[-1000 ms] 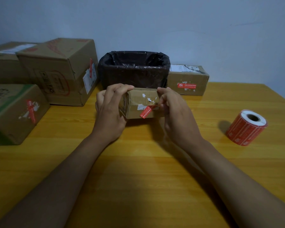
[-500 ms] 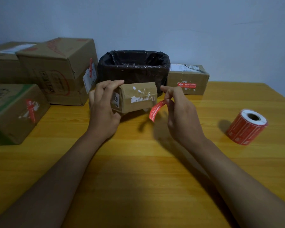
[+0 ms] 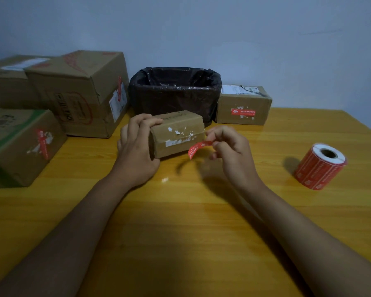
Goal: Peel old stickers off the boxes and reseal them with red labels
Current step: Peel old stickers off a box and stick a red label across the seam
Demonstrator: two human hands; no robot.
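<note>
Small cardboard box (image 3: 177, 133), held at table centre, red label strip (image 3: 199, 148) free of it.

Left hand (image 3: 137, 151) grips the box's 9 o'clock end; white sticker residue shows on its front face. Right hand (image 3: 229, 151), at 3 o'clock, pinches one end of the curling strip. Risk: the loose end may fold onto itself or catch a finger. Black-lined bin (image 3: 176, 93) at 12 o'clock; red label roll (image 3: 320, 166) further out at 3 o'clock; labelled boxes (image 3: 77, 93) at 10 o'clock on the wooden table (image 3: 180, 232).
</note>
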